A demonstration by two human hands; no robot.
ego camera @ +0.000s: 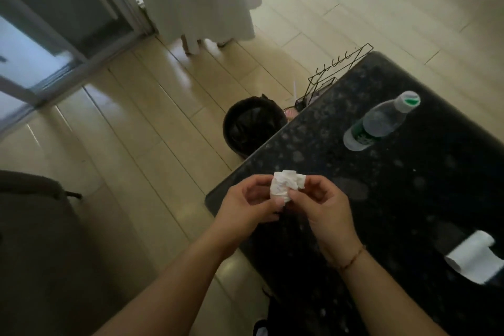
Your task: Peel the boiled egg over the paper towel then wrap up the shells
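A small crumpled white paper towel bundle (286, 184) is held in the air over the near left corner of the dark speckled table (381, 199). My left hand (251, 204) grips its left side with thumb and fingers. My right hand (324, 210) pinches its right side. Whatever is inside the bundle is hidden; no egg or shell shows.
A clear plastic water bottle (381, 121) with a green label stands on the table. A white paper roll (474, 259) lies at the right edge. A black bin (251, 128) with a dark liner sits on the floor beside the table, next to a wire rack (335, 76).
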